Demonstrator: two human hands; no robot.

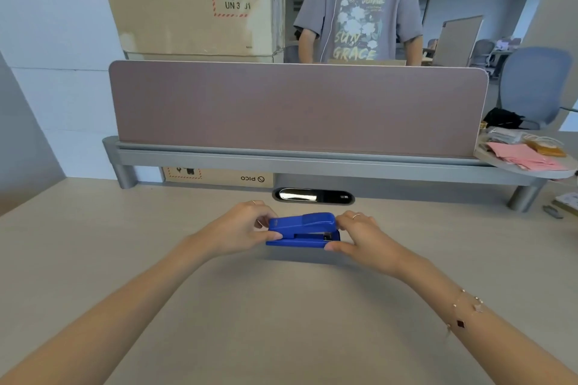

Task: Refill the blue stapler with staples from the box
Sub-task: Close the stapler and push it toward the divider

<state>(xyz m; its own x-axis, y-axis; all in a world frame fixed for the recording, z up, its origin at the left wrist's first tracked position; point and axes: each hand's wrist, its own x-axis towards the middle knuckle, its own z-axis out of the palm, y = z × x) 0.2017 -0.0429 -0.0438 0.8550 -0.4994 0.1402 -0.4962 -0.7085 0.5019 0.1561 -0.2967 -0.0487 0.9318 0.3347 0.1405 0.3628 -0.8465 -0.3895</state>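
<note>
The blue stapler (302,230) is held just above the light wooden desk (281,306), lying lengthwise left to right with its top arm down. My left hand (242,226) grips its left end, thumb on the near side and fingers over the top. My right hand (359,236) grips its right end, where the metal front shows. No staple box is in view.
A mauve divider panel (297,106) on a grey rail closes the back of the desk. A cable slot (314,196) lies just behind the stapler. Pink papers (525,155) sit on a side shelf at right. A person in a grey T-shirt (359,6) stands beyond the divider, beside a cardboard carton (187,0).
</note>
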